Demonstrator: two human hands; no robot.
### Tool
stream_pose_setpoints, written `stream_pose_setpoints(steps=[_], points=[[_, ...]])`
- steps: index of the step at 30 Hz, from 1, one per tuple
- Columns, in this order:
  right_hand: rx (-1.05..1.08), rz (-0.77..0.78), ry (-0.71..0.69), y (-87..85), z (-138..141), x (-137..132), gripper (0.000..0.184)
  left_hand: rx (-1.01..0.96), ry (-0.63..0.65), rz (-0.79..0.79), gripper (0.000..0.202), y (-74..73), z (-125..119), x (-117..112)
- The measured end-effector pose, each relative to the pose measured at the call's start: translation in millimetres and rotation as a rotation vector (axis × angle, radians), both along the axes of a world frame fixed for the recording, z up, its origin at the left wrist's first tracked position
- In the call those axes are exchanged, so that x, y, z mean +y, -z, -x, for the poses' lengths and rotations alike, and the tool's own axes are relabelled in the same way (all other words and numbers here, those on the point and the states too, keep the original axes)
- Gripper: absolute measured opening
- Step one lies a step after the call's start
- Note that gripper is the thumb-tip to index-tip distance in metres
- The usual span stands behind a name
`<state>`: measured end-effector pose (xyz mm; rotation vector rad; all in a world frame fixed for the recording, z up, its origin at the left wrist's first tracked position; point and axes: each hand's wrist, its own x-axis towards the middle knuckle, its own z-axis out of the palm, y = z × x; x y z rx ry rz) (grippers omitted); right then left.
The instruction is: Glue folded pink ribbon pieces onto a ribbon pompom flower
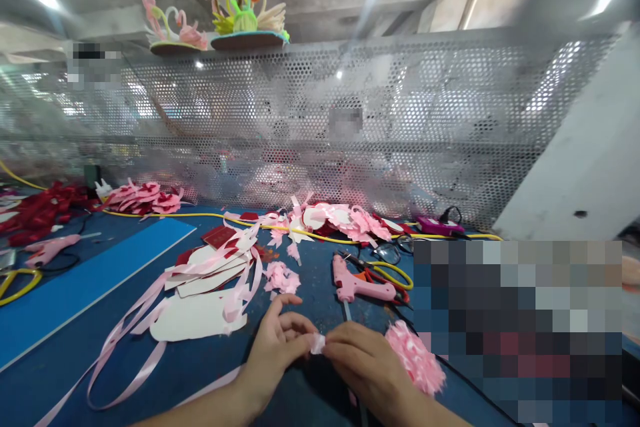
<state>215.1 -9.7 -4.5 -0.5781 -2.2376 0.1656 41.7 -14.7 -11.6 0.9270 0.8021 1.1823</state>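
Note:
A small pale pink piece of ribbon (317,344) is pinched between my two hands, low in the middle of the view. My left hand (275,345) grips its left side between thumb and fingers. On its right side, my right hand (364,355) has thumb and fingers closed. Just beyond them lies a little heap of pink ribbon pieces (281,277). A pink glue gun (363,285) rests past my right hand, with a glue stick (347,310) out of its back end. White rounded cards (197,315) with pink ribbon are stacked to the left.
Pink ruffled material (415,357) lies right of my right hand. Yellow-handled scissors (395,273) and pliers sit behind the glue gun. A blue board (95,290) crosses the left side. Pink and white pieces (340,220) pile against the perforated metal screen (300,100). A yellow cable runs along it.

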Motion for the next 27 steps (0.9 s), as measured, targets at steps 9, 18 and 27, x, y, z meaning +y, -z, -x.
stream_pose_setpoints(steps=[9,18,27], points=[[0.114,0.128,-0.002,-6.2,3,-5,0.015,0.073,-0.016,-0.078,0.050,-0.9,0,0],[0.189,0.286,0.119,-3.9,7,-10,0.011,0.114,0.003,-0.157,0.042,-1.6,2,-4],[0.279,0.419,0.239,0.8,6,-14,0.007,0.324,0.010,-0.256,0.033,-3.3,4,-10]])
